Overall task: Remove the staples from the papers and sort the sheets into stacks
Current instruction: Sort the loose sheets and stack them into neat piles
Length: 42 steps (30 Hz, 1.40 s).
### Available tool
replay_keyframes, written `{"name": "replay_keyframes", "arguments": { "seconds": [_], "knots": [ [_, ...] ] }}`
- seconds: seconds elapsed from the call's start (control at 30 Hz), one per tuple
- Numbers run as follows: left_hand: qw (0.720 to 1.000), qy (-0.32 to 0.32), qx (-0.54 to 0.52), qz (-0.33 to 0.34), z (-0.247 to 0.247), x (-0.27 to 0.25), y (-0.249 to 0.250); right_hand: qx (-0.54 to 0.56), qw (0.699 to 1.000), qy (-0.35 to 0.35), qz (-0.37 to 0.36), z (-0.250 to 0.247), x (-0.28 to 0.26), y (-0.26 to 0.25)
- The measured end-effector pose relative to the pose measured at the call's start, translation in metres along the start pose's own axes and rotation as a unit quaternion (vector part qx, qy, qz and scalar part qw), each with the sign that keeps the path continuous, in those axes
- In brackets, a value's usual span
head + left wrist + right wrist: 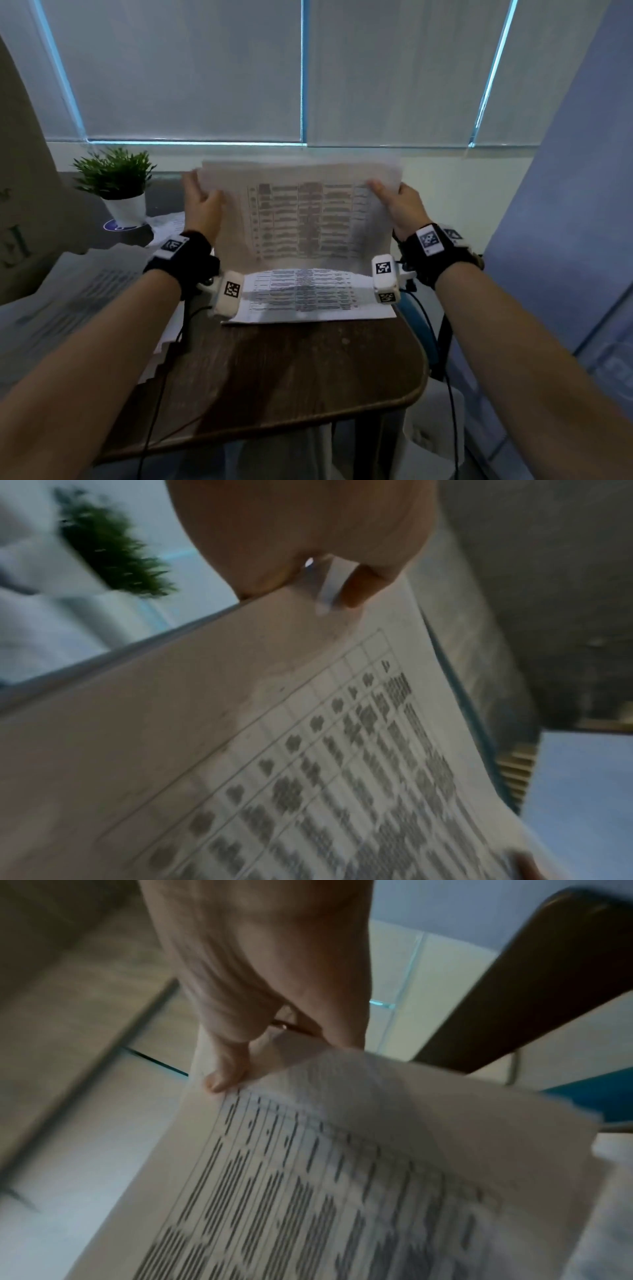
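I hold a printed sheet (301,219) with a table on it upright above the wooden table (291,370). My left hand (202,202) pinches its upper left corner, my right hand (399,202) its upper right corner. The left wrist view shows the thumb and fingers (356,588) clamped on the sheet's (308,750) edge. In the right wrist view, fingers (226,1077) pinch the paper (325,1191), which may be more than one layer. Below, another printed sheet (308,298) lies flat on the table. No staple or staple remover is visible.
A potted green plant (118,185) stands at the back left on a blue coaster. More printed papers (68,301) lie spread at the left. Cables run from both wrist bands over the table's front. A blue chair part (421,325) shows at the right edge.
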<state>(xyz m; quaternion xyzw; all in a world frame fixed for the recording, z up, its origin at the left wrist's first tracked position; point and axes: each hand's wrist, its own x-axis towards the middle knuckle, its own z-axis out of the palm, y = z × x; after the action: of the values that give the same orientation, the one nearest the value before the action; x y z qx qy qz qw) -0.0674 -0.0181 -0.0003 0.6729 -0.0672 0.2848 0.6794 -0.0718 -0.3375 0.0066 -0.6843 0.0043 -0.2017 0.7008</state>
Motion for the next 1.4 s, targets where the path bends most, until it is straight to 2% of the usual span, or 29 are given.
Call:
{"name": "replay_keyframes", "arguments": {
  "seconds": [0.1, 0.17, 0.2, 0.23, 0.3, 0.33, 0.4, 0.47, 0.5, 0.57, 0.63, 0.67, 0.73, 0.8, 0.87, 0.97, 1.07, 1.2, 1.27, 1.4],
  "knots": [
    [0.992, -0.012, 0.036, -0.118, -0.005, -0.020, -0.043, -0.015, 0.995, -0.065, 0.074, -0.011, -0.024, 0.035],
    [0.980, -0.055, 0.057, -0.181, -0.006, -0.032, -0.069, -0.006, 0.983, -0.124, 0.134, -0.018, -0.037, 0.062],
    [0.975, -0.078, 0.051, -0.201, -0.005, -0.037, -0.078, 0.000, 0.981, -0.130, 0.145, -0.019, -0.041, 0.074],
    [0.973, -0.085, 0.053, -0.208, -0.005, -0.038, -0.085, -0.017, 0.982, -0.115, 0.146, -0.016, -0.043, 0.078],
    [0.976, -0.083, 0.105, -0.170, -0.001, -0.036, -0.079, -0.078, 0.989, -0.060, 0.109, -0.008, -0.035, 0.078],
    [0.977, -0.071, 0.147, -0.139, 0.000, -0.030, -0.075, -0.084, 0.991, -0.040, 0.092, -0.004, -0.030, 0.074],
    [0.978, -0.004, 0.184, -0.093, 0.002, -0.019, -0.061, -0.051, 0.996, -0.011, 0.072, -0.001, -0.023, 0.063],
    [0.985, 0.038, 0.114, -0.128, 0.003, -0.010, -0.055, -0.008, 0.996, 0.024, 0.080, -0.001, -0.016, 0.057],
    [0.981, 0.030, 0.048, -0.185, 0.005, -0.008, -0.053, 0.012, 0.995, 0.035, 0.097, 0.001, -0.015, 0.057],
    [0.948, -0.050, -0.076, -0.306, 0.016, -0.013, -0.046, 0.087, 0.988, 0.018, 0.127, 0.014, -0.021, 0.057],
    [0.917, -0.127, -0.177, -0.335, 0.034, -0.021, -0.036, 0.189, 0.968, -0.016, 0.167, 0.034, -0.033, 0.062],
    [0.914, -0.127, -0.209, -0.323, 0.044, -0.024, -0.032, 0.218, 0.957, -0.025, 0.189, 0.044, -0.038, 0.067],
    [0.935, -0.053, -0.200, -0.287, 0.057, -0.021, -0.024, 0.234, 0.944, -0.064, 0.223, 0.055, -0.049, 0.077],
    [0.951, 0.034, -0.162, -0.260, 0.054, -0.014, -0.021, 0.231, 0.942, -0.109, 0.218, 0.049, -0.053, 0.082],
    [0.959, 0.063, -0.151, -0.232, 0.041, -0.006, -0.013, 0.231, 0.941, -0.139, 0.206, 0.032, -0.046, 0.076],
    [0.971, 0.028, -0.142, -0.190, 0.026, -0.003, 0.003, 0.139, 0.961, -0.169, 0.168, 0.015, -0.032, 0.049],
    [0.986, -0.005, -0.125, -0.109, 0.030, -0.005, 0.024, 0.041, 0.966, -0.240, 0.091, 0.033, -0.029, 0.015],
    [0.992, -0.064, -0.093, -0.052, 0.041, -0.002, 0.042, 0.006, 0.987, -0.155, -0.029, 0.056, -0.022, -0.017],
    [0.991, -0.072, -0.103, -0.046, 0.041, -0.001, 0.042, 0.012, 0.987, -0.154, -0.043, 0.057, -0.021, -0.020],
    [0.996, -0.006, -0.081, -0.037, 0.047, -0.006, 0.030, 0.058, 0.983, -0.176, -0.005, 0.054, -0.032, -0.011]
  ]
}}
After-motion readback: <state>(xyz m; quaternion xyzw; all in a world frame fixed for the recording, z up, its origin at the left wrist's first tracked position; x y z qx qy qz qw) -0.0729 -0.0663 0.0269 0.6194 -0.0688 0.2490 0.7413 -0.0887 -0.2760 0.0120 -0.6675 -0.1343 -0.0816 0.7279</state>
